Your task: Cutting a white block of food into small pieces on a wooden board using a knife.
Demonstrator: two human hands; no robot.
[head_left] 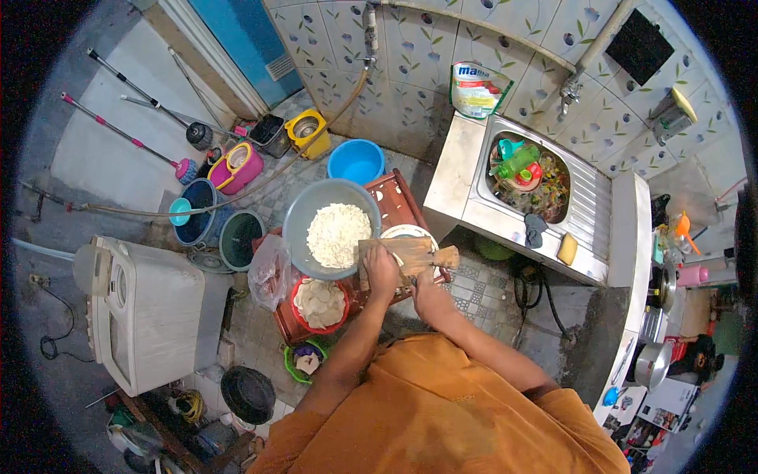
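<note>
A wooden board [410, 257] with a short handle lies slanted over a white plate [410, 231] and beside the rim of a big grey basin [296, 213]. My left hand [382, 271] rests on the board with its fingers curled; what lies under them is hidden, though a small pale piece shows beside them. My right hand [434, 302] is closed at the board's near edge, its thumb up against the wood. White shredded pieces [341, 235] fill the basin. Pale thin slices [320, 303] are heaped in a red bowl [297, 316] near my left forearm.
A reddish-brown low table [401, 197] carries the bowls. Left of it are a clear plastic bag [271, 272] and a white washing machine [150, 316]. A green basket [292, 368] stands on the floor. At right, a steel sink [588, 189] holds dishes; a hose [260, 189] crosses behind.
</note>
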